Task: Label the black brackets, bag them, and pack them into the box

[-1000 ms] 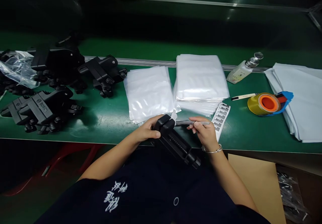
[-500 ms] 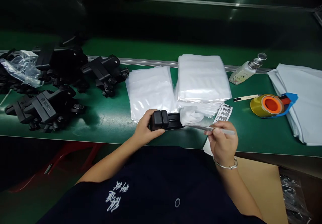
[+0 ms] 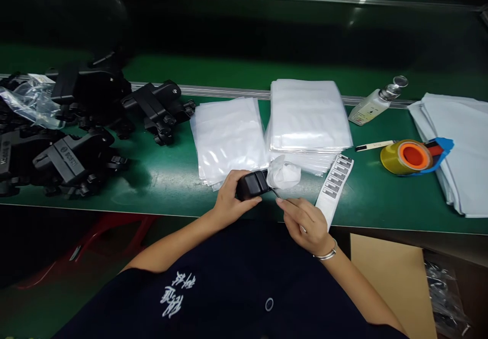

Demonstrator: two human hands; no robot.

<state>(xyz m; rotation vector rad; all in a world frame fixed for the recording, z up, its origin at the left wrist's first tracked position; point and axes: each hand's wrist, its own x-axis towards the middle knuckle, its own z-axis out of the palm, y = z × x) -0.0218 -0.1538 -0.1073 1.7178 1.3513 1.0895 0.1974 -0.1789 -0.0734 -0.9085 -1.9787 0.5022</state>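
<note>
My left hand [image 3: 233,195] is closed around the end of a black plastic part [image 3: 249,185], held above the front of the bench. With pinched fingers, my right hand [image 3: 306,221] grips thin metal tweezers [image 3: 275,193], mostly hidden by the hand. Their dark tip reaches the right end of the black part. A crumpled white cloth [image 3: 284,173] sits against that same end, just above the tweezers; whether the tip touches it I cannot tell. To the right of my right hand lies a strip of printed labels [image 3: 335,184].
Clear plastic bags lie in a flat pile [image 3: 231,138] and a thicker stack [image 3: 310,115] behind my hands. Black assemblies [image 3: 70,158] crowd the left. On the right are a pump bottle [image 3: 375,104], a marker [image 3: 375,146], a tape roll [image 3: 406,157] and white sheets [image 3: 463,151].
My right hand has moved left and down, with the tweezers now angled up toward the black part. The left hand has tilted that part slightly. A black assembly at far left has shifted left.
</note>
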